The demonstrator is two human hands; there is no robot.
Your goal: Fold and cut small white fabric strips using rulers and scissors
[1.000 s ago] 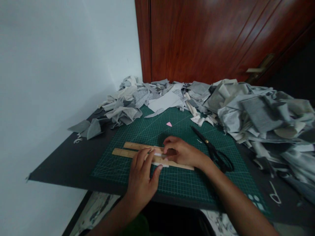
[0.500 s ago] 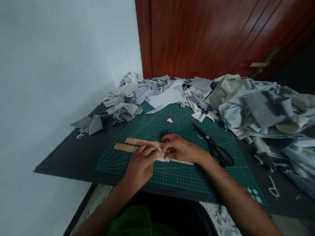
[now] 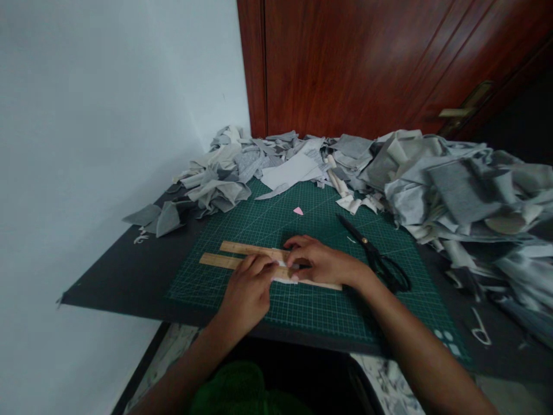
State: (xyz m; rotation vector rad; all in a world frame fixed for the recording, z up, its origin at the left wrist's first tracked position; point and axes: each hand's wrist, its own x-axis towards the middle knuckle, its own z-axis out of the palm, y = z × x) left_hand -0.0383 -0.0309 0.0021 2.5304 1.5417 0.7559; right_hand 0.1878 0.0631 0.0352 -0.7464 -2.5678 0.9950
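Observation:
Two wooden rulers lie side by side on the green cutting mat (image 3: pixel 328 314): the far ruler (image 3: pixel 235 248) and the near ruler (image 3: pixel 216 260). A small white fabric piece (image 3: pixel 284 280) is under the near ruler, with its edges showing between and in front of the rulers. My left hand (image 3: pixel 249 284) is closed, fingertips pressing the near ruler and the white piece. Opposite it, my right hand (image 3: pixel 315 260) bridges both rulers, its thumb and curled fingers gripping the near one. What lies beneath the fingertips is partly hidden.
Black-handled scissors (image 3: pixel 365 241) lie right of my right hand. A pink scrap (image 3: pixel 298 211) sits farther back. Grey and white fabric scraps (image 3: pixel 466 190) heap along the back and right of the black table (image 3: pixel 125 282). A white wall (image 3: pixel 108 115) borders the left, a wooden door (image 3: pixel 345 63) the back.
Both hands stay nearly in place over the rulers. My left fingertips have shifted very slightly, and a little more white fabric shows between the hands.

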